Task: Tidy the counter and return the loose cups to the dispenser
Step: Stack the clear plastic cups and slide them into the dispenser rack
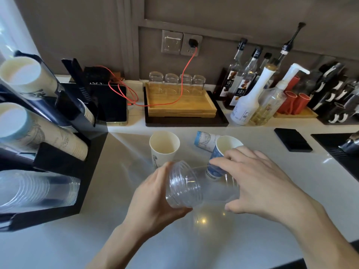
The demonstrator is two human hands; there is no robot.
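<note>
We are in the middle of the job. Our left hand (pixel 155 193) has its grip closed around a stack of clear cups (pixel 184 185), lying on its side above the surface (pixel 97 239), near the middle of what we see. Our right hand (pixel 258 183) is half curled round the other end of the stack, fingers spread. We cannot tell if it is pushing a clear cup onto the stack or just steadying it.

The dispenser (pixel 58 162) stands at nine o'clock from our hands. Its bottom slot already holds clear cups (pixel 38 189), and the two slots above hold paper cups (pixel 23 76).

We think much is still left. The clear stack is not back in the dispenser yet. A white cup (pixel 164 146) stands upright at twelve o'clock from the stack. A blue cup (pixel 219 158) stands tilted at one o'clock, partly behind our right fingers. One more paper cup (pixel 206 140) lies on its side just behind the blue one.

So nothing loose looks put away yet. The clear stack should go first, then the three paper cups.
</note>
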